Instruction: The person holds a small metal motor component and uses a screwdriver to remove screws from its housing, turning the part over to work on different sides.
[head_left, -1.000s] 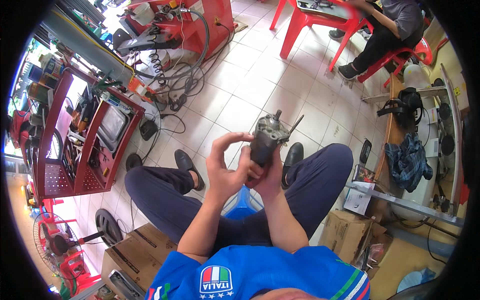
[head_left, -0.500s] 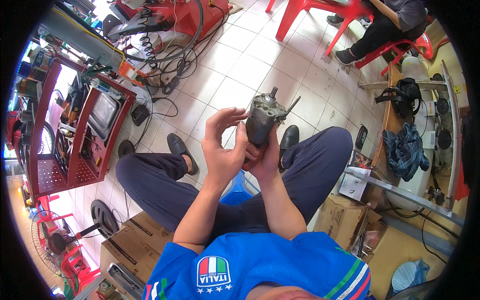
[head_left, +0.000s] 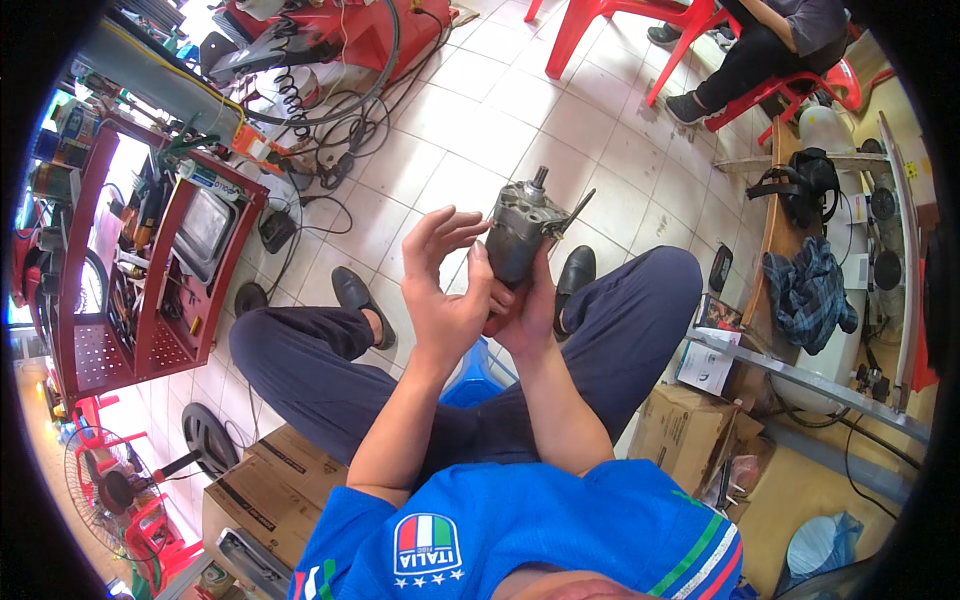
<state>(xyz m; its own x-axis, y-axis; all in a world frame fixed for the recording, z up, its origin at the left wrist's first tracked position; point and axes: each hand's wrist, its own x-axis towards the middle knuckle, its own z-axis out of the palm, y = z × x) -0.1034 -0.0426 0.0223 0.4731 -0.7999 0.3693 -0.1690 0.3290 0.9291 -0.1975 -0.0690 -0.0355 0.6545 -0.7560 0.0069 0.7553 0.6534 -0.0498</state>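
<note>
A dark cylindrical electric motor (head_left: 513, 250) with a grey metal end and a short toothed shaft stands roughly upright above my lap, shaft up. My right hand (head_left: 530, 310) is wrapped round its lower part from the right. Something red shows at the motor's base, mostly hidden by the fingers. Along the motor's left side, my left hand (head_left: 447, 290) is raised with fingers stretched and thumb apart. Its thumb is close to the casing; whether it touches I cannot tell. A thin dark rod (head_left: 580, 205) sticks up at the motor's right side.
A red tool rack (head_left: 150, 270) holds tools at the left. Black cables (head_left: 345, 150) lie on the tiled floor. A person (head_left: 760, 60) sits on a red chair at the far right. Cardboard boxes (head_left: 285, 480) flank me, and a wooden bench (head_left: 775, 230) holds a plaid cloth (head_left: 810, 300).
The motor and both hands have shifted very slightly left within the view. The right-hand hold and the spread left fingers look the same.
</note>
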